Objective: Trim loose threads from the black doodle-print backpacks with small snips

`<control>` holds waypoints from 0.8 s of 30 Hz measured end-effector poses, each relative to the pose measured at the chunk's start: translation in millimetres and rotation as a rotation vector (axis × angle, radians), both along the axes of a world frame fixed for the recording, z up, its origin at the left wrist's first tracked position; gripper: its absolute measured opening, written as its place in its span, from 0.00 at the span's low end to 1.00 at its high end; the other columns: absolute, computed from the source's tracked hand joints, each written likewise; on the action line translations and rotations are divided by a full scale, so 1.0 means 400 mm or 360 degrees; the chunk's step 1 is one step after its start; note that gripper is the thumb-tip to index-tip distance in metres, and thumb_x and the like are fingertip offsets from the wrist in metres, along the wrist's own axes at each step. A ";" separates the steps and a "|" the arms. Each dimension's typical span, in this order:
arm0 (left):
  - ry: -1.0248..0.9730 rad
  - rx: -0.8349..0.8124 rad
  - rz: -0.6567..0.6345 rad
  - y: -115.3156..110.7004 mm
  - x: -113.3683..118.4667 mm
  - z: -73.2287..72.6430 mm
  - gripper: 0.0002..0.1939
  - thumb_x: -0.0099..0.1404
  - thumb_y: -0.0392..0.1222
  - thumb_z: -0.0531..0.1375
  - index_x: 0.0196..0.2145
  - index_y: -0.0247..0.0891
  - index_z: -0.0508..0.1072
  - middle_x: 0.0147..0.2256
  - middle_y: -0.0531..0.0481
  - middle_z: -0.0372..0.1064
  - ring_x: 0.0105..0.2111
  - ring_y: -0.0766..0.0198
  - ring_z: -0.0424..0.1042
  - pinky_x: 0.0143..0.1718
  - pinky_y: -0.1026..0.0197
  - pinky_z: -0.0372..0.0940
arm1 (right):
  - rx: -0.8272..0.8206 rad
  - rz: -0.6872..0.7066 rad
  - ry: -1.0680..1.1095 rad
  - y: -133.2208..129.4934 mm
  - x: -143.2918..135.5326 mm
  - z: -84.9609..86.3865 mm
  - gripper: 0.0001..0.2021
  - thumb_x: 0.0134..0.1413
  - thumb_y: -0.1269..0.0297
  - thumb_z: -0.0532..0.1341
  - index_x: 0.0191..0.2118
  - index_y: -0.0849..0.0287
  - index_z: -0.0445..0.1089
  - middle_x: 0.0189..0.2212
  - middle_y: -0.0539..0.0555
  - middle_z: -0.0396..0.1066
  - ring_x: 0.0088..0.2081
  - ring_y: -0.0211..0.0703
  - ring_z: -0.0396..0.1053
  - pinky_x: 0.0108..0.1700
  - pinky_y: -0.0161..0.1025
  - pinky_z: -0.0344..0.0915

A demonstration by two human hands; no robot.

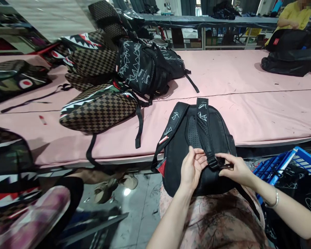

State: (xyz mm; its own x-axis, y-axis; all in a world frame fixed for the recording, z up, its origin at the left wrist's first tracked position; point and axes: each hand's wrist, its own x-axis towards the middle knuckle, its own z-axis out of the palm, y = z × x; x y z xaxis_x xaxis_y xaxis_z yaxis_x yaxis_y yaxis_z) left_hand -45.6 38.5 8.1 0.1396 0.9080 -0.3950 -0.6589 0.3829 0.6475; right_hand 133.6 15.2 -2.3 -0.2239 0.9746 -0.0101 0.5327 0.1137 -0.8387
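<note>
A black backpack (176, 169) leans against the pink table's edge and over the lap, its back panel and two shoulder straps facing up. White line drawings mark the straps. My right hand (233, 169) pinches something dark and small beside the buckle (213, 162) at the lower end of the right-hand strap; fingers and thumb are closed round it. My left hand (194, 166) rests by the same strap, palm turned up with its fingers curled, and nothing can be made out in it.
Checkered shark-mouth backpacks (101, 109) and a black one (145, 69) lie piled on the pink table (269, 114). A blue basket (308, 160) stands at the right. A person's sleeve (5, 231) is at lower left. Another person (292, 17) handles black bags (287, 64) at the far right.
</note>
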 end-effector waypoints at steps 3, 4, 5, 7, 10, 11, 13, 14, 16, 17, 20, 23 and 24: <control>0.0548 0.0132 -0.0308 0.030 -0.008 0.007 0.19 0.51 0.56 0.62 0.24 0.35 0.69 0.20 0.54 0.66 0.20 0.71 0.66 0.24 0.68 0.63 | 0.0228 -0.0094 -0.0239 -0.019 -0.038 -0.027 0.06 0.47 0.63 0.61 0.32 0.59 0.70 0.22 0.47 0.69 0.23 0.34 0.64 0.26 0.31 0.56; 0.0751 0.0173 -0.0415 0.043 -0.011 0.008 0.20 0.50 0.58 0.62 0.22 0.35 0.68 0.19 0.54 0.65 0.19 0.70 0.66 0.23 0.68 0.63 | 0.0360 -0.0091 -0.0339 -0.019 -0.049 -0.028 0.05 0.49 0.64 0.59 0.27 0.59 0.69 0.20 0.48 0.68 0.22 0.34 0.63 0.26 0.31 0.55; 0.0952 0.0213 -0.0508 0.056 -0.015 0.007 0.22 0.50 0.59 0.60 0.20 0.35 0.68 0.18 0.54 0.64 0.18 0.69 0.65 0.22 0.67 0.62 | 0.0506 -0.0056 -0.0450 -0.017 -0.058 -0.026 0.07 0.51 0.65 0.58 0.25 0.59 0.68 0.19 0.48 0.68 0.22 0.34 0.63 0.26 0.32 0.54; 0.1321 0.0307 -0.0654 0.082 -0.021 0.002 0.24 0.51 0.61 0.58 0.16 0.36 0.67 0.14 0.54 0.63 0.15 0.69 0.63 0.19 0.67 0.58 | 0.0775 0.0074 -0.0670 -0.012 -0.071 -0.018 0.10 0.54 0.67 0.54 0.23 0.59 0.66 0.19 0.50 0.67 0.23 0.36 0.63 0.28 0.34 0.54; 0.1630 0.0429 -0.0807 0.112 -0.023 -0.009 0.22 0.48 0.59 0.61 0.12 0.38 0.66 0.10 0.54 0.61 0.12 0.67 0.61 0.17 0.66 0.54 | 0.0976 0.0215 -0.0958 -0.011 -0.083 -0.009 0.12 0.57 0.69 0.52 0.23 0.59 0.65 0.20 0.51 0.67 0.25 0.39 0.64 0.29 0.36 0.54; 0.1606 0.0439 -0.0794 0.117 -0.021 -0.011 0.20 0.45 0.56 0.64 0.11 0.38 0.65 0.09 0.54 0.60 0.12 0.67 0.60 0.16 0.66 0.53 | 0.0984 0.0206 -0.1038 -0.013 -0.086 -0.008 0.12 0.57 0.71 0.52 0.23 0.59 0.64 0.20 0.51 0.67 0.25 0.39 0.64 0.29 0.37 0.54; 0.1443 0.0423 -0.0679 0.118 -0.016 -0.013 0.18 0.43 0.51 0.66 0.11 0.39 0.65 0.08 0.55 0.59 0.11 0.68 0.59 0.16 0.66 0.52 | 0.0959 0.0126 -0.1159 -0.020 -0.089 -0.010 0.12 0.57 0.72 0.52 0.23 0.59 0.64 0.19 0.52 0.67 0.24 0.41 0.64 0.28 0.38 0.54; 0.1353 0.0406 -0.0597 0.114 -0.012 -0.012 0.17 0.44 0.50 0.65 0.11 0.39 0.64 0.09 0.56 0.60 0.12 0.68 0.60 0.16 0.66 0.54 | 0.0936 0.0052 -0.1183 -0.024 -0.091 -0.012 0.12 0.57 0.72 0.52 0.23 0.59 0.65 0.19 0.52 0.67 0.24 0.42 0.65 0.28 0.38 0.54; 0.1227 0.0387 -0.0425 0.100 -0.006 -0.008 0.16 0.50 0.51 0.61 0.16 0.38 0.65 0.13 0.55 0.64 0.16 0.67 0.64 0.19 0.67 0.58 | 0.0875 -0.0103 -0.1116 -0.037 -0.092 -0.015 0.10 0.58 0.70 0.52 0.29 0.60 0.67 0.22 0.54 0.69 0.26 0.43 0.67 0.30 0.39 0.57; 0.1123 0.0367 -0.0333 0.091 -0.003 -0.007 0.15 0.52 0.51 0.59 0.19 0.38 0.65 0.16 0.54 0.67 0.18 0.67 0.67 0.22 0.66 0.61 | 0.0833 -0.0150 -0.1031 -0.045 -0.093 -0.016 0.08 0.58 0.70 0.52 0.35 0.61 0.68 0.24 0.55 0.71 0.27 0.43 0.68 0.30 0.39 0.59; 0.0518 0.0159 -0.0069 0.061 0.001 -0.009 0.12 0.52 0.48 0.59 0.26 0.36 0.67 0.24 0.48 0.73 0.26 0.63 0.73 0.29 0.62 0.67 | 0.0613 -0.0101 -0.0700 -0.072 -0.087 -0.009 0.18 0.53 0.72 0.54 0.51 0.65 0.60 0.29 0.56 0.72 0.29 0.43 0.69 0.31 0.37 0.63; 0.0083 -0.0046 0.0039 0.039 0.001 -0.023 0.11 0.49 0.42 0.63 0.27 0.34 0.67 0.24 0.46 0.74 0.27 0.60 0.74 0.31 0.58 0.69 | 0.0426 0.0060 -0.0392 -0.083 -0.057 0.010 0.22 0.50 0.70 0.57 0.53 0.62 0.56 0.31 0.54 0.71 0.32 0.43 0.69 0.33 0.37 0.66; 0.0042 -0.0066 0.0053 0.035 0.000 -0.027 0.11 0.49 0.42 0.63 0.27 0.34 0.66 0.24 0.46 0.74 0.27 0.60 0.74 0.31 0.58 0.69 | 0.0437 0.0075 -0.0314 -0.078 -0.042 0.017 0.21 0.50 0.68 0.57 0.52 0.60 0.56 0.33 0.54 0.70 0.34 0.43 0.69 0.35 0.38 0.66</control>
State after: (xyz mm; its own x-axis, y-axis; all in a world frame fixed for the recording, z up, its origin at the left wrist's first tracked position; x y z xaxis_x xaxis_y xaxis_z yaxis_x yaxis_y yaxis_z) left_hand -45.5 52.5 -2.8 0.0989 0.8948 -0.4354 -0.6547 0.3880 0.6487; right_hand 116.7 -16.1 4.5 -0.2887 0.9355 0.2036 0.6704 0.3494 -0.6546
